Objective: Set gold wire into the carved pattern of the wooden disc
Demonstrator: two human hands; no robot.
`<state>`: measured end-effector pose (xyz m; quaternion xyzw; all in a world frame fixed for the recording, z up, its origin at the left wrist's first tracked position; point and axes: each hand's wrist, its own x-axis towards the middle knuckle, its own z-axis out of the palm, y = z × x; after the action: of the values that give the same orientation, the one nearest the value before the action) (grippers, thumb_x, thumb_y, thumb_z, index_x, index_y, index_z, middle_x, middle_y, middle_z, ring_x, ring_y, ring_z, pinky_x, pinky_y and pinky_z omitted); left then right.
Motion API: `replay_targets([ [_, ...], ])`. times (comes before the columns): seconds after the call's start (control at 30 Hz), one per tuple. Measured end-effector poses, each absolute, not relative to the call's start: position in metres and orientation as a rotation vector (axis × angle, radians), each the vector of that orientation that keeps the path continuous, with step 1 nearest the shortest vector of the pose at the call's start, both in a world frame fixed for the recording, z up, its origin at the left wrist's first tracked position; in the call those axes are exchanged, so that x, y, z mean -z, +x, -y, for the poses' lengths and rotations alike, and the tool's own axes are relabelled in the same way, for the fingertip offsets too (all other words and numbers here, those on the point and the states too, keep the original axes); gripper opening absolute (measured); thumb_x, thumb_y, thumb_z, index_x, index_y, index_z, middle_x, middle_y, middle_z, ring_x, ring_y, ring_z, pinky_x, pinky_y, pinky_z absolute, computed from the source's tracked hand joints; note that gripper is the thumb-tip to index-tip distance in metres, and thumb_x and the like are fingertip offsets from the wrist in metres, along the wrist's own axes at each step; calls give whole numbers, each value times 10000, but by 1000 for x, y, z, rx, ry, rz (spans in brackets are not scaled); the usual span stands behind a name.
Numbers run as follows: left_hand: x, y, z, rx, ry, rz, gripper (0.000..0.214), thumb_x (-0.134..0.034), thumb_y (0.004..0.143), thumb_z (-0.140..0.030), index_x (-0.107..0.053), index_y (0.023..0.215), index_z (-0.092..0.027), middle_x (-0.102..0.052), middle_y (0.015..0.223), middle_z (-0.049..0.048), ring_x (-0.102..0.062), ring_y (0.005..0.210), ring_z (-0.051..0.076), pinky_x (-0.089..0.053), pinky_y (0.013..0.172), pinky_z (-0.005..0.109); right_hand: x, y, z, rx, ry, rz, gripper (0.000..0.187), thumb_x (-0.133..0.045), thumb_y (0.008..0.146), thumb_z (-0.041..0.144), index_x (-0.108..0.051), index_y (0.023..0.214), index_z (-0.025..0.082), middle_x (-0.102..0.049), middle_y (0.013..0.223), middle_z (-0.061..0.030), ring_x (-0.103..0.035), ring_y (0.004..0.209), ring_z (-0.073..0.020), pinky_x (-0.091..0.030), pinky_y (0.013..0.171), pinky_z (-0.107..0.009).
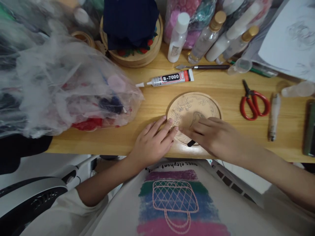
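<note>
A round wooden disc (pixel 186 104) with dark line drawings of curling waves and a figure near its middle lies on the table. My left hand (pixel 155 139) rests at the disc's left edge, fingers stretched out and touching the rim. Over the lower right of the disc, my right hand (pixel 213 135) is closed. A short black end of a stick-like tool (pixel 191 143) sticks out beneath it; the rest of the tool is hidden by the fingers, so its kind does not show.
Behind the disc lie a B-7000 glue tube (pixel 169 78) and a palette knife (pixel 209 67). Red-handled scissors (pixel 255 101) and a whitish pen-like tool (pixel 274 118) are on the right. A large plastic bag (pixel 73 88) fills the left. Several bottles (pixel 178 37) stand at the back.
</note>
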<state>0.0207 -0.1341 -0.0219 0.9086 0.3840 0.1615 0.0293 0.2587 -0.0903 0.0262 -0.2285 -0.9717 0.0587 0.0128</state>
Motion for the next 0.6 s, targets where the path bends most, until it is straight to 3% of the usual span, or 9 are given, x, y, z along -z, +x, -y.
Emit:
replay_targets([
  [0.6, 22, 21, 133, -520, 2805, -1172, 317, -506, 989, -254, -637, 1248, -126, -665, 1293, 147, -612, 1220, 330, -511, 931, 420, -21, 266, 97, -177, -721, 2917, 337, -380, 1016, 127, -688, 1152, 123, -694, 830, -56, -584, 802, -181, -464, 731, -322],
])
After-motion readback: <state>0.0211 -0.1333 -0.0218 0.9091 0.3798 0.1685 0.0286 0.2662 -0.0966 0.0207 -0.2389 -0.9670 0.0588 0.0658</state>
